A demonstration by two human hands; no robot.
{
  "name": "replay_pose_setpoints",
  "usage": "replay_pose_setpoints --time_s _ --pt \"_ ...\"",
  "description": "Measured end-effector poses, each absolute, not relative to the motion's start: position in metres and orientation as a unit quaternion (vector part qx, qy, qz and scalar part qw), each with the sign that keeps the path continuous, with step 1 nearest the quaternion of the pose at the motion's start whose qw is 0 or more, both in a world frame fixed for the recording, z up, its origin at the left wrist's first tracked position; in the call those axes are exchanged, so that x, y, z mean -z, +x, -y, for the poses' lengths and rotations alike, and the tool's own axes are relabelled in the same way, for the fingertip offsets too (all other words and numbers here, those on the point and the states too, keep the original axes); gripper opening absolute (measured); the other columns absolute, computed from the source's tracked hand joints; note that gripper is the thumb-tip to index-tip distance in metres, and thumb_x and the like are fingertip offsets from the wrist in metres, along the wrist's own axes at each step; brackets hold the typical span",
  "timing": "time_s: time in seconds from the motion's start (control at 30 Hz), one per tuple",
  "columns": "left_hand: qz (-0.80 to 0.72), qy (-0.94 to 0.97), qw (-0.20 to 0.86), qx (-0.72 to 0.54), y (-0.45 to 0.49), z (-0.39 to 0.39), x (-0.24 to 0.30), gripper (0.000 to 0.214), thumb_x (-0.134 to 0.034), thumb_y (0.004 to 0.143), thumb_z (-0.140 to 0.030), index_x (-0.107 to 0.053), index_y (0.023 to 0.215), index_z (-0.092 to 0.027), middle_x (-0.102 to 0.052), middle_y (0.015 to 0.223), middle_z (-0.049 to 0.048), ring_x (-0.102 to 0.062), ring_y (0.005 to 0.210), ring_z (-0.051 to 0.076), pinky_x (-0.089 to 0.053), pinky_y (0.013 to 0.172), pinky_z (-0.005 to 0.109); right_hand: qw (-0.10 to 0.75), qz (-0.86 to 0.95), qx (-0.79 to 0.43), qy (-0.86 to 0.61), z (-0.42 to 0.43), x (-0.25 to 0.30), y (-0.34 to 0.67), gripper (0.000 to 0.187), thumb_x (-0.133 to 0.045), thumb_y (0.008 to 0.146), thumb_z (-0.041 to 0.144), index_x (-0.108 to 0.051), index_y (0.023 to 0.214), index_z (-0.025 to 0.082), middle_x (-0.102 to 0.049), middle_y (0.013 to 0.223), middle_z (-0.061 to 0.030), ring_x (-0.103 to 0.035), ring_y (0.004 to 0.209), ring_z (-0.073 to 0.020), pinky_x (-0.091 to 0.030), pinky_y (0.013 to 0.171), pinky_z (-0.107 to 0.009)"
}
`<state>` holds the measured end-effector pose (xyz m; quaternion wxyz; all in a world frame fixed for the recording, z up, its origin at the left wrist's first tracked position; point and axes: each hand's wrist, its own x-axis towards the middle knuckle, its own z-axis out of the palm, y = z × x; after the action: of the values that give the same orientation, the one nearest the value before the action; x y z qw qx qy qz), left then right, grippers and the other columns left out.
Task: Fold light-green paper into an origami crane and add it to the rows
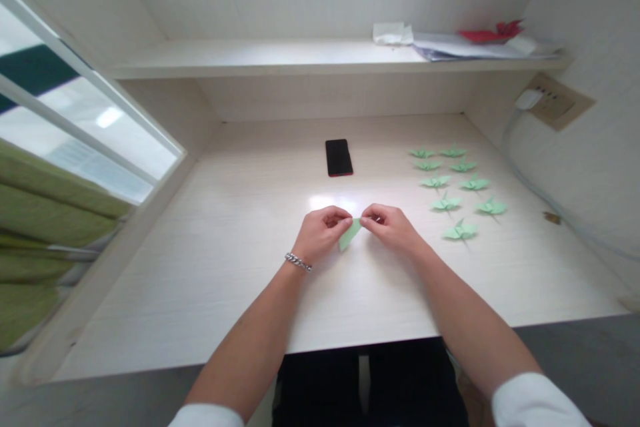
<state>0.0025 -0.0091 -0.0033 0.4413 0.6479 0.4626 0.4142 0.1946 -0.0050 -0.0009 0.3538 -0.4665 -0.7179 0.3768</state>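
A small piece of folded green paper [351, 235] is held above the desk, one end in each hand's pinch. My left hand [323, 230], with a silver chain bracelet at the wrist, grips its upper left edge between thumb and fingers. On the other side my right hand [393, 227] pinches the upper right corner. The paper's lower part hangs down between the hands; its edges under the fingertips are hidden. To the right, several green paper cranes [461, 231] stand in two rough columns on the desk.
A black phone [339, 158] lies beyond my hands on the pale desk [240, 213]. Above it runs a shelf [280, 57] with papers [450, 47] and a red item [500, 32]. A white charger [529, 100] and cable hang at the right wall. A green curtain [45, 227] is at left.
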Motion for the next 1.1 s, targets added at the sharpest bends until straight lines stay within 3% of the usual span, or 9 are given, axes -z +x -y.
replay_pose_setpoints --time_s 0.23,0.53,0.77,0.87,1.1 --pt "-0.478 0.71 0.406 -0.32 -0.001 0.009 -0.001 0.016 -0.058 0.076 -0.026 -0.072 0.078 -0.017 -0.071 0.073 0.0034 -0.063 0.065 0.014 -0.047 0.058 0.023 0.344 0.701 -0.43 -0.452 -0.003 0.0 0.207 0.013 -0.06 0.076 0.027 -0.065 0.075 0.016 -0.059 0.066 0.0011 -0.05 0.062 -0.0118 -0.037 0.057 -0.023" --pt "-0.491 0.612 0.496 -0.372 -0.006 0.005 -0.005 0.014 -0.061 0.073 -0.023 -0.071 0.077 -0.013 -0.07 0.069 0.0067 -0.066 0.063 0.016 -0.052 0.061 0.026 0.384 0.637 -0.506 -0.436 -0.005 -0.001 0.216 0.014 -0.061 0.075 0.029 -0.063 0.073 0.015 -0.057 0.06 0.0012 -0.05 0.057 -0.0117 -0.038 0.055 -0.024" --pt "-0.456 0.55 0.536 -0.45 0.004 0.005 0.005 0.025 -0.072 0.069 -0.033 -0.069 0.084 -0.013 -0.07 0.077 0.0074 -0.064 0.068 0.016 -0.052 0.065 0.028 0.422 0.609 -0.498 -0.45 -0.004 0.002 0.207 0.02 -0.065 0.076 0.034 -0.065 0.076 0.015 -0.059 0.061 -0.0001 -0.052 0.056 -0.0117 -0.041 0.054 -0.024" --pt "-0.446 0.471 0.585 -0.486 0.007 0.004 0.01 0.029 -0.076 0.067 -0.034 -0.068 0.085 -0.013 -0.069 0.078 0.0064 -0.063 0.068 0.014 -0.052 0.066 0.028 0.454 0.554 -0.549 -0.431 -0.002 0.003 0.198 0.026 -0.065 0.076 0.041 -0.065 0.083 0.016 -0.062 0.068 -0.0014 -0.057 0.063 -0.0128 -0.046 0.057 -0.025" --pt "-0.411 0.37 0.65 -0.522 0.008 0.004 0.01 0.04 -0.079 0.063 -0.03 -0.066 0.098 -0.015 -0.069 0.08 0.0047 -0.064 0.068 0.012 -0.051 0.068 0.027 0.421 0.549 -0.618 -0.373 0.006 -0.001 0.188 0.035 -0.07 0.072 0.041 -0.065 0.098 0.018 -0.067 0.089 -0.0051 -0.061 0.074 -0.0141 -0.051 0.064 -0.026"
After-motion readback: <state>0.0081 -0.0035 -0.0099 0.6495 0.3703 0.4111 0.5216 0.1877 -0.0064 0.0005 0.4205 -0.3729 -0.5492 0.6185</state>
